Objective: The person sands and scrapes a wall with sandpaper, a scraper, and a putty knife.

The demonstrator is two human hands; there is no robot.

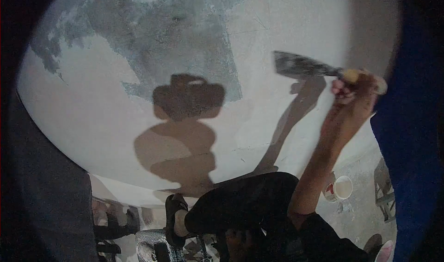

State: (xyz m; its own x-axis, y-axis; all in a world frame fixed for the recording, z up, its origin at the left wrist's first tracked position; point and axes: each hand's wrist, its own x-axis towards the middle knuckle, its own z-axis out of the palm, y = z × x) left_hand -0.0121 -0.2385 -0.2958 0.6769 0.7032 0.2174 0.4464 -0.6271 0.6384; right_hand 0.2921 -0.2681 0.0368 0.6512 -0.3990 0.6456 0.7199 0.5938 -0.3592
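- Right hand point(356, 88) grasps the putty knife point(314, 67) near the wall point(259, 123)'s right edge.
- We see its long axis running leftward from the fingers.
- Left hand point(238, 242): dim; we cannot tell its grip.

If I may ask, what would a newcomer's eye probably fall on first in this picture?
Probably the large dark shadow on the pale wall, left of centre, its top overlapping the rough grey patch that spreads across the upper left. Next, perhaps, the flat-bladed scraper, slightly blurred at upper right, gripped by its yellowish handle in the raised right hand.
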